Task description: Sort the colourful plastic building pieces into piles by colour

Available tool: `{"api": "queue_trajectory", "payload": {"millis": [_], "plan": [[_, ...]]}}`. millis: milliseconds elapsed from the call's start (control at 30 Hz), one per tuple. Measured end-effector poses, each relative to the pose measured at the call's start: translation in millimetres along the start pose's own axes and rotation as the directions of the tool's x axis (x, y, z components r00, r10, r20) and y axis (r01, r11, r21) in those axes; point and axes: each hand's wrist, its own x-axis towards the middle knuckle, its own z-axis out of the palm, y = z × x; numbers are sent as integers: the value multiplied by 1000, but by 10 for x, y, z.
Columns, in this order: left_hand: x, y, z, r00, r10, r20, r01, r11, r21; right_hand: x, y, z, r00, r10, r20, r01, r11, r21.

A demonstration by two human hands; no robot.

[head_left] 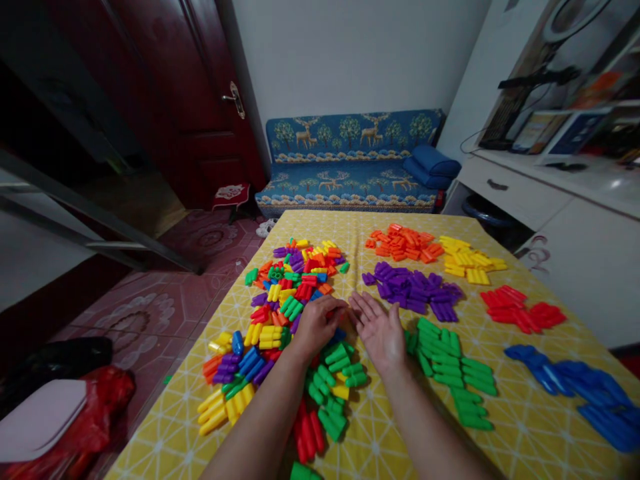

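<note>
My left hand [319, 327] is over the right side of a mixed pile of plastic building blocks [285, 293], its fingers curled together; what they hold, if anything, is hidden. Palm up beside it, my right hand [381, 335] has its fingers stretched out and nothing on the palm. The fingertips of both hands come close together. Below my left hand lie loose green blocks [333, 387] and long red blocks [307, 430]. Sorted green blocks [450, 363] lie just right of my right hand, with a heap of purple blocks [413, 288] beyond it.
Orange blocks [403, 243], yellow blocks [469, 260], red blocks [523, 309] and blue blocks [580, 387] form separate heaps on the yellow tablecloth [200, 443]. A blue patterned sofa [350, 180] stands behind the table. A white cabinet [565, 227] is at the right.
</note>
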Motion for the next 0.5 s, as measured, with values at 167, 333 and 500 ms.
{"api": "queue_trajectory", "payload": {"millis": [167,333,500], "plan": [[36,142,-41,997,4,82,-9,998,66,-45,21,-14,998,70,-8,-68,983,170],[288,317,-170,961,33,273,-83,981,176,-54,52,-11,996,63,-70,-50,983,179],[770,133,-202,977,7,215,-89,923,373,-73,63,33,999,38,-24,-33,986,165]]}}
